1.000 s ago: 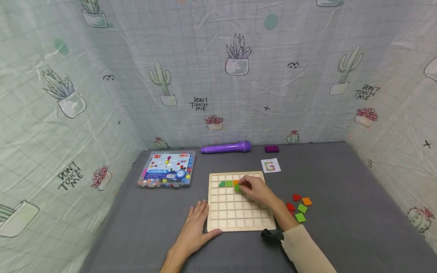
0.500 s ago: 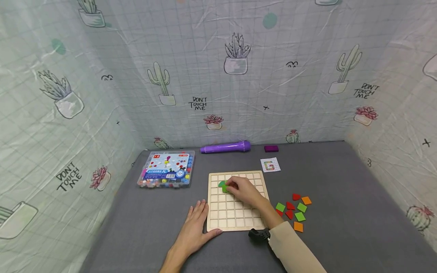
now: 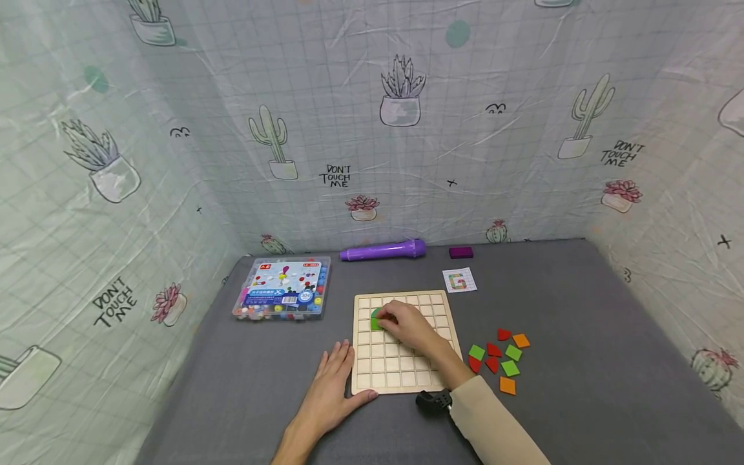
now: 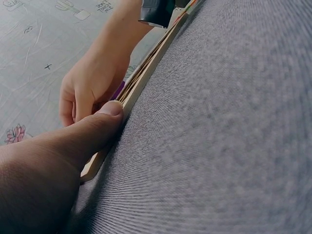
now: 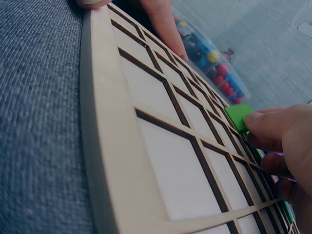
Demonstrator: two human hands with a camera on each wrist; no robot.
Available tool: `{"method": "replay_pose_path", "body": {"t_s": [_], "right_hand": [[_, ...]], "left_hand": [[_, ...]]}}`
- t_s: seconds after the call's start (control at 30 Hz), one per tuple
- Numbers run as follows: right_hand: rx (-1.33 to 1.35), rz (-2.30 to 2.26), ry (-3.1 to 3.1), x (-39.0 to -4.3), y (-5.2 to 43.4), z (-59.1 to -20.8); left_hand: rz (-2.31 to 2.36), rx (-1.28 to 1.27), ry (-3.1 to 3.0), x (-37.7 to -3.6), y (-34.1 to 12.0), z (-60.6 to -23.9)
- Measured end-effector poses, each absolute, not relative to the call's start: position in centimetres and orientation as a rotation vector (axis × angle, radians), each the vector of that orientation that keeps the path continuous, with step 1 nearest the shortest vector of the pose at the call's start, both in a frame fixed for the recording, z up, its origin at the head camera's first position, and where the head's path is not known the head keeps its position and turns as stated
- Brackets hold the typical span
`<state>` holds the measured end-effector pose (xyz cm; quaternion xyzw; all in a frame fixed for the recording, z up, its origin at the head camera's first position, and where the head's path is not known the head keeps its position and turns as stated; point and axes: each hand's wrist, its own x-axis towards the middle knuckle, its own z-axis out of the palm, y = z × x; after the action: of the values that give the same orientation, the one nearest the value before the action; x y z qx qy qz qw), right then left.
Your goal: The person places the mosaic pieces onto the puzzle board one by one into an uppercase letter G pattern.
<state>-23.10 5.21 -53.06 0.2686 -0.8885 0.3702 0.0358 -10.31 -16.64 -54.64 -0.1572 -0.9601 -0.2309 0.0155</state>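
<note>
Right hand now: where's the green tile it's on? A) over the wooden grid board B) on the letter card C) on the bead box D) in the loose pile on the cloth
A: the right hand pinches the green tile over the upper-left cells of the wooden grid board, apart from the loose pile on the cloth.

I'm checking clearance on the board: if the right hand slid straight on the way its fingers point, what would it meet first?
The right hand points toward the board's left edge. After the green tile at its fingertips, it likely meets that edge's raised rim; depth is unclear.
</note>
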Motion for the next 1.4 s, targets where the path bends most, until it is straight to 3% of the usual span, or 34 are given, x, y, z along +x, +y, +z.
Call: {"method": "replay_pose_path", "body": {"t_s": [0.8, 1.4], "right_hand": [[0.902, 1.012, -2.708, -22.4, 5.8, -52.9], [0.733, 1.068, -2.689, -21.0, 10.0, -51.2]], "left_hand": [[-0.732, -0.491, -2.981, -10.2, -16.7, -54.8], [-0.733, -0.49, -2.959, -10.3, -16.6, -54.8]]}}
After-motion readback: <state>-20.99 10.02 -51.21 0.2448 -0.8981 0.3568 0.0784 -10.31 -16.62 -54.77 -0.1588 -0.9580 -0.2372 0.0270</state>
